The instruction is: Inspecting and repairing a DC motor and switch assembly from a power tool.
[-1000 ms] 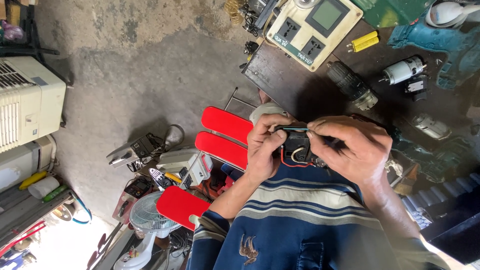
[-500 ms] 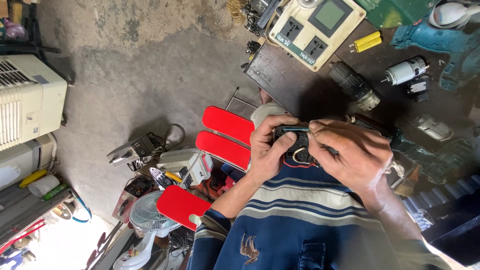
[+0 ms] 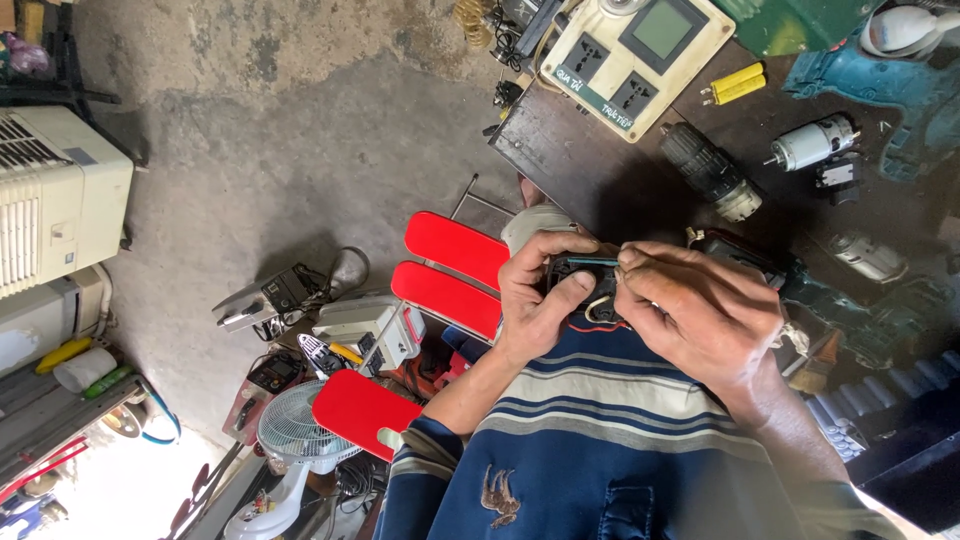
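From the head view, the left hand (image 3: 540,300) gripped a small black part (image 3: 578,272) above the striped lap, its long axis crosswise; the right hand (image 3: 700,315) pinched its wire (image 3: 592,262), fingertips closed, touching the part's right end

- A dark counter (image 3: 590,180) is seen at the upper right, crowded with parts.
- On it lie a cream socket box with a screen (image 3: 640,55), two yellow cylinders (image 3: 735,83), a black drill chuck (image 3: 712,170), a small silver motor (image 3: 812,143) and a teal drill body (image 3: 890,85).
- A grey concrete floor (image 3: 290,150) is seen to the left; a white appliance (image 3: 55,200) and a white fan (image 3: 292,435) stand on it.
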